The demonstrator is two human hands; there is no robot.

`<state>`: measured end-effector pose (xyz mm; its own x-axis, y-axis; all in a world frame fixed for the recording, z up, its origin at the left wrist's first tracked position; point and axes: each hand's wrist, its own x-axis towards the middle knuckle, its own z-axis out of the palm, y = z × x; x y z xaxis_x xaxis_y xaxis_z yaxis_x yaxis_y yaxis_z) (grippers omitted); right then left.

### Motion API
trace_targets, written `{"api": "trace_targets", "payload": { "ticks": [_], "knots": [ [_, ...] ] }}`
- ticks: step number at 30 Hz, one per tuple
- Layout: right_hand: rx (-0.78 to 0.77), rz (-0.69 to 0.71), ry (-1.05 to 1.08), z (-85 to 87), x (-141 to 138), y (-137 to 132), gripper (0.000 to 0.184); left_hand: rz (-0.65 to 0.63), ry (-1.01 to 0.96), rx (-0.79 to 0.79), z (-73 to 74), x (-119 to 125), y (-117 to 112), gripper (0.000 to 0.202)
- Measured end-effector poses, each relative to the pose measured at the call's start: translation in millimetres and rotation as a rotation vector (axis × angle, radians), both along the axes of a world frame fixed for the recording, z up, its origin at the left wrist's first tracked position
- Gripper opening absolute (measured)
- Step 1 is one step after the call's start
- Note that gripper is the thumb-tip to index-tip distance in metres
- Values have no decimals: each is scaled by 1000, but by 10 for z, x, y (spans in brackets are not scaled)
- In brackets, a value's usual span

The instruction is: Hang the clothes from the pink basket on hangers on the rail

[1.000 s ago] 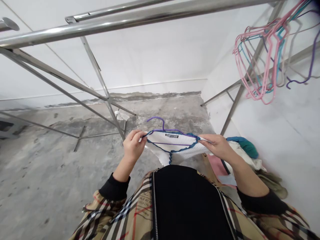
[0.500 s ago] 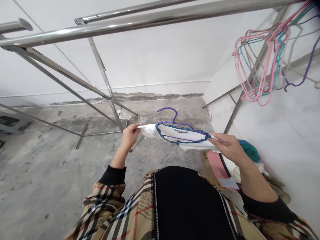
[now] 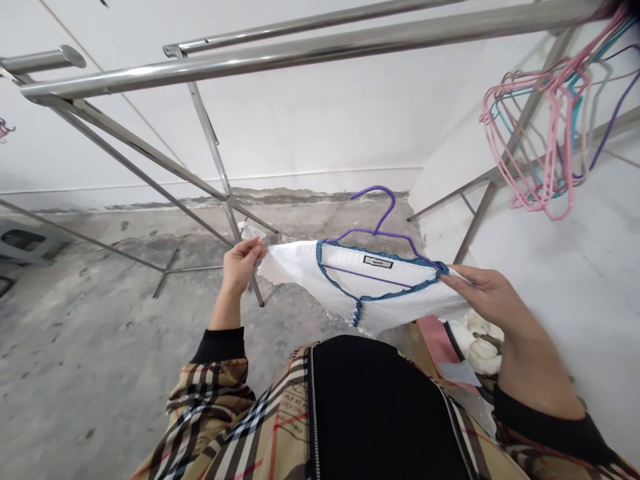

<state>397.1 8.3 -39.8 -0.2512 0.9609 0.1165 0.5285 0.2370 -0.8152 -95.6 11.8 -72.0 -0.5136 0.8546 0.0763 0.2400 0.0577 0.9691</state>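
Note:
A white ribbed top with blue ruffled neck trim is stretched between my two hands in front of my body. A purple hanger sits inside its neckline, the hook pointing up and its lower bar showing across the neck opening. My left hand pinches the end of the sleeve on the left. My right hand grips the shoulder on the right, beside the hanger's arm; the fingers under the cloth are hidden. A dark-edged label shows inside the back of the neck.
A metal clothes rack's rail crosses above my hands. Several pink, blue, grey and purple hangers hang from it at right. A box with a pink panel and cloth items stands below my right hand. A grey plastic stool is at far left.
The top has tilted so its front and label show more, and the hanger has shifted right. My hands have spread apart, the right one outward, the left one slightly left.

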Motion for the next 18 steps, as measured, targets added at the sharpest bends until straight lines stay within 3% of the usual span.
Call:
{"api": "trace_targets", "payload": {
  "ticks": [2,4,5,7,8,9,10,13,18],
  "knots": [
    [1,-33,37,-23,-98,-4,33,189,136,134,-31,157,-11,45],
    [14,-41,67,-71,-315,-16,34,133,172,167,-62,472,-84,41],
    [14,-30,78,-105,-463,-28,35,-7,95,142,-75,677,-143,36],
    [-2,14,108,-186,-810,-68,36,-421,-80,-2,-98,1123,-280,37],
    [-15,44,136,-229,-993,-96,37,-575,-156,-55,-108,1336,-343,43],
    [-30,68,174,-271,-1174,-129,38,-641,-213,-63,-117,1524,-395,49],
    [-45,99,216,-310,-1345,-164,38,-645,-239,-45,-126,1676,-432,54],
    [-3,138,321,-384,-1761,-248,38,-454,-226,14,-139,1892,-454,61],
    [150,305,360,-334,-2100,-270,35,-186,-104,101,-60,1681,-371,48]
  ]
}}
